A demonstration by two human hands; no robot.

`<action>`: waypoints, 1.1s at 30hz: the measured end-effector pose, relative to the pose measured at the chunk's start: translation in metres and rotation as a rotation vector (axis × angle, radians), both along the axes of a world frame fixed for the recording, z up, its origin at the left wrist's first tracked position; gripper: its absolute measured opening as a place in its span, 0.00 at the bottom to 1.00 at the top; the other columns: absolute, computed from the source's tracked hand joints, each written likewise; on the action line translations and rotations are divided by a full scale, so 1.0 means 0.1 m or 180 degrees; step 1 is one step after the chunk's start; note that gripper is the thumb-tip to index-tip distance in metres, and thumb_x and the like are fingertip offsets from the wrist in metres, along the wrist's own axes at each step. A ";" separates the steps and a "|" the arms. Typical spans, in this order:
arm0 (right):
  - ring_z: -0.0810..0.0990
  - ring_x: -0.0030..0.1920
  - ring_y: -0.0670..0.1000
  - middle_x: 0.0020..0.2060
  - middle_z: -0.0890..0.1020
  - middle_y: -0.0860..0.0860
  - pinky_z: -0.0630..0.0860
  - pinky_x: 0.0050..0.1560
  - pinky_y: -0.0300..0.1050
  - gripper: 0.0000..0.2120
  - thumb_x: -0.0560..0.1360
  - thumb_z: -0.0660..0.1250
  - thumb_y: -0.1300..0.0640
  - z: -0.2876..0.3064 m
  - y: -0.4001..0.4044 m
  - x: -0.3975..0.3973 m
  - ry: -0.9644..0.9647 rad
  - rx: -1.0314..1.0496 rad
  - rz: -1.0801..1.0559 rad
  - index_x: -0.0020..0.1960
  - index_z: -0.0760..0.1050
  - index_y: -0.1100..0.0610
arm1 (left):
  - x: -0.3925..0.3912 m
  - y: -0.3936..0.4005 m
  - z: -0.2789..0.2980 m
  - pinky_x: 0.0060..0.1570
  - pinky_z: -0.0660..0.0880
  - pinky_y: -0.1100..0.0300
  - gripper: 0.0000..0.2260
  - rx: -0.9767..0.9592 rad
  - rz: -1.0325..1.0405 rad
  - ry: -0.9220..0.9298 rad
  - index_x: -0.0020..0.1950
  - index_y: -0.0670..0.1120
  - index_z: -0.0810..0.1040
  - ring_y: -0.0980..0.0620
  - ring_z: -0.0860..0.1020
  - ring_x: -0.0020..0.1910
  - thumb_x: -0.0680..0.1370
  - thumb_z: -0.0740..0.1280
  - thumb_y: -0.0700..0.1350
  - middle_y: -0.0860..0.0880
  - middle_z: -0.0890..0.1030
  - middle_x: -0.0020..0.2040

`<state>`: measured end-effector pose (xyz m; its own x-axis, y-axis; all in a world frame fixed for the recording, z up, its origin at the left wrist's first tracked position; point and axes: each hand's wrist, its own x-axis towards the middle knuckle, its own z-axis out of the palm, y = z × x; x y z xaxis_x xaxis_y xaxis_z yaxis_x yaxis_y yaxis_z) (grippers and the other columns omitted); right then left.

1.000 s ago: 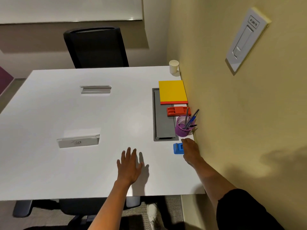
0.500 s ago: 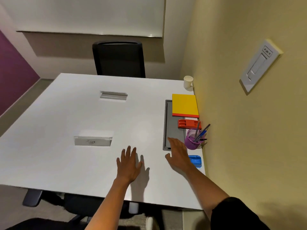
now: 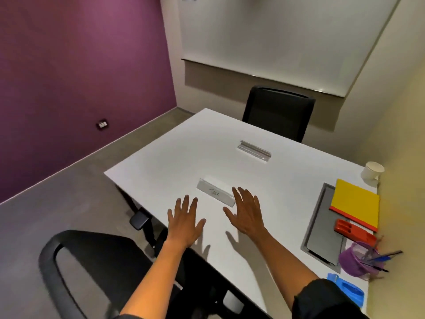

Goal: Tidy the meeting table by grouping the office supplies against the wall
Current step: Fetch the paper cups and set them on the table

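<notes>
Away from the blue plastic stapler [image 3: 347, 290], the right hand [image 3: 247, 215] now hovers flat with spread fingers beside the left hand [image 3: 185, 221], also flat, holding nothing. Stapler, purple mesh pen cup [image 3: 355, 261], orange hole punch [image 3: 354, 232] and yellow notebook [image 3: 356, 204] line the right wall on the white table [image 3: 287, 180].

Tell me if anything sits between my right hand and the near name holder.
Nothing visible does. The right hand hovers open with its fingertips right at the near name holder, only bare white table around them.
</notes>
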<state>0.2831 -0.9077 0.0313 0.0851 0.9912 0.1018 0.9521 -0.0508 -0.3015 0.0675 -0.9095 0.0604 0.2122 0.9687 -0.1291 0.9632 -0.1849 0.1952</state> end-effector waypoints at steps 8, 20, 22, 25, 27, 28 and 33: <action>0.48 0.79 0.54 0.79 0.50 0.50 0.45 0.77 0.58 0.36 0.77 0.52 0.34 0.27 0.22 -1.61 0.0087 0.0014 0.0602 0.79 0.45 0.48 | -1.57 0.08 0.46 0.75 0.49 0.38 0.32 0.0498 0.0562 -0.0014 0.79 0.52 0.46 0.43 0.43 0.79 0.80 0.55 0.61 0.47 0.45 0.80; 0.50 0.79 0.57 0.79 0.49 0.51 0.50 0.76 0.62 0.38 0.76 0.50 0.31 0.70 0.28 -4.11 -0.0205 0.0203 0.0985 0.79 0.45 0.48 | -3.98 -0.43 0.55 0.74 0.48 0.35 0.32 0.0748 0.1082 -0.0220 0.79 0.52 0.48 0.41 0.45 0.79 0.79 0.56 0.61 0.45 0.47 0.80; 0.49 0.79 0.57 0.80 0.49 0.51 0.49 0.77 0.63 0.38 0.76 0.50 0.31 0.76 0.31 -4.45 -0.0180 0.0234 0.1103 0.79 0.45 0.47 | -4.30 -0.50 0.54 0.74 0.48 0.36 0.32 0.0759 0.1196 -0.0224 0.79 0.52 0.48 0.41 0.44 0.79 0.79 0.56 0.62 0.45 0.47 0.80; 0.49 0.79 0.58 0.79 0.49 0.52 0.48 0.77 0.63 0.38 0.76 0.51 0.31 0.82 0.39 -4.95 -0.0185 0.0283 0.1285 0.79 0.46 0.47 | -4.78 -0.55 0.54 0.74 0.47 0.36 0.33 0.0771 0.1410 -0.0247 0.79 0.52 0.48 0.42 0.44 0.79 0.79 0.55 0.62 0.45 0.47 0.80; 0.50 0.79 0.58 0.79 0.50 0.52 0.49 0.76 0.64 0.38 0.76 0.51 0.31 0.83 0.45 -5.24 -0.0218 0.0293 0.1379 0.79 0.47 0.48 | -5.05 -0.57 0.51 0.74 0.47 0.36 0.32 0.0760 0.1519 -0.0265 0.79 0.52 0.48 0.42 0.44 0.79 0.79 0.55 0.62 0.46 0.47 0.80; 0.50 0.79 0.58 0.79 0.50 0.52 0.49 0.76 0.64 0.38 0.76 0.50 0.31 0.82 0.49 -5.40 -0.0264 0.0283 0.1424 0.79 0.46 0.48 | -5.20 -0.58 0.48 0.74 0.47 0.36 0.32 0.0751 0.1565 -0.0262 0.79 0.52 0.48 0.42 0.44 0.79 0.79 0.55 0.62 0.46 0.47 0.80; 0.50 0.79 0.58 0.79 0.49 0.52 0.49 0.76 0.64 0.39 0.75 0.47 0.29 0.66 0.77 -6.04 -0.0388 0.0240 0.1590 0.79 0.44 0.47 | -5.85 -0.49 0.29 0.74 0.46 0.36 0.32 0.0605 0.1730 -0.0172 0.79 0.52 0.49 0.42 0.44 0.79 0.79 0.54 0.63 0.46 0.47 0.80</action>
<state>-0.3213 -0.8302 0.0978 -0.4134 0.8974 0.1542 0.8832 0.4364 -0.1721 -0.5180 -0.9586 0.0898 -0.3211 0.9454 0.0551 0.9192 0.2971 0.2585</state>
